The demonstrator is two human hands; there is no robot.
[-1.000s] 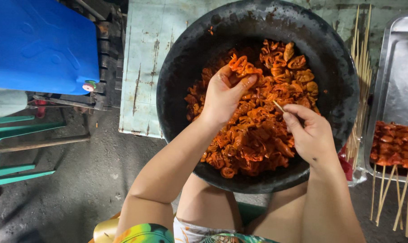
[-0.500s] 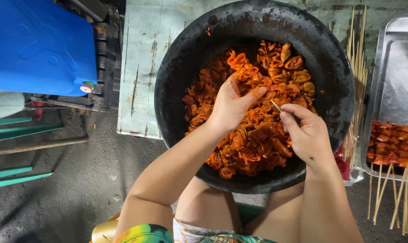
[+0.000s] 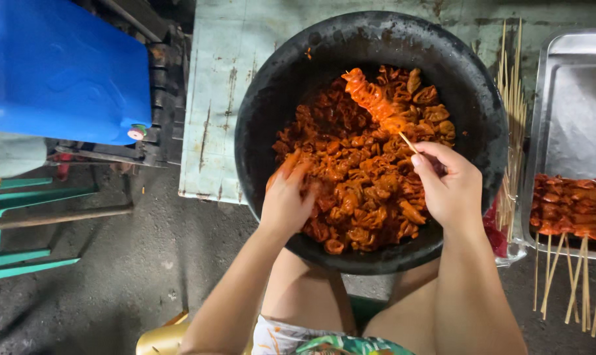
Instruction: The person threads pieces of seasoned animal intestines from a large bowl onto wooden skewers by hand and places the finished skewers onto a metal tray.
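Note:
A large black bowl (image 3: pixel 265 98) full of orange-red marinated meat pieces (image 3: pixel 350 177) rests on my lap and the table edge. My right hand (image 3: pixel 449 187) pinches a thin bamboo skewer (image 3: pixel 406 141) threaded with several meat pieces (image 3: pixel 373 98), pointing up and left over the bowl. My left hand (image 3: pixel 288 200) is down in the meat at the bowl's near left side, fingers curled into the pieces; whether it grips one is not visible.
A metal tray (image 3: pixel 574 98) on the right holds finished skewers (image 3: pixel 571 210). Bare bamboo sticks (image 3: pixel 508 85) lie between bowl and tray. A worn pale-green table (image 3: pixel 212 98) is under the bowl. A blue container (image 3: pixel 61 72) and teal chair legs (image 3: pixel 22 256) are on the left.
My left hand has left the skewer and dropped to the bowl's near left side. The loaded skewer now shows in full, held by my right hand alone.

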